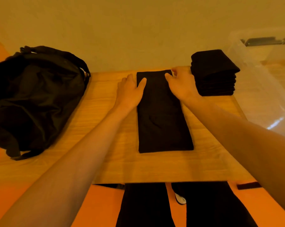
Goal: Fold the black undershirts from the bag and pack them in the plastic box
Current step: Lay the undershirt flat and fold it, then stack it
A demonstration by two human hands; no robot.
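Observation:
A black undershirt lies folded into a long narrow strip down the middle of the wooden table. My left hand grips its far left corner, thumb on top of the cloth and fingers at the edge. My right hand pinches the far right corner, fingers curled. A stack of folded black undershirts stands at the table's far right. The black bag slumps on the left. The clear plastic box stands to the right, beside the table.
A plain wall rises close behind the table. The floor around it is orange. My dark trouser legs and one shoe show below the table's near edge.

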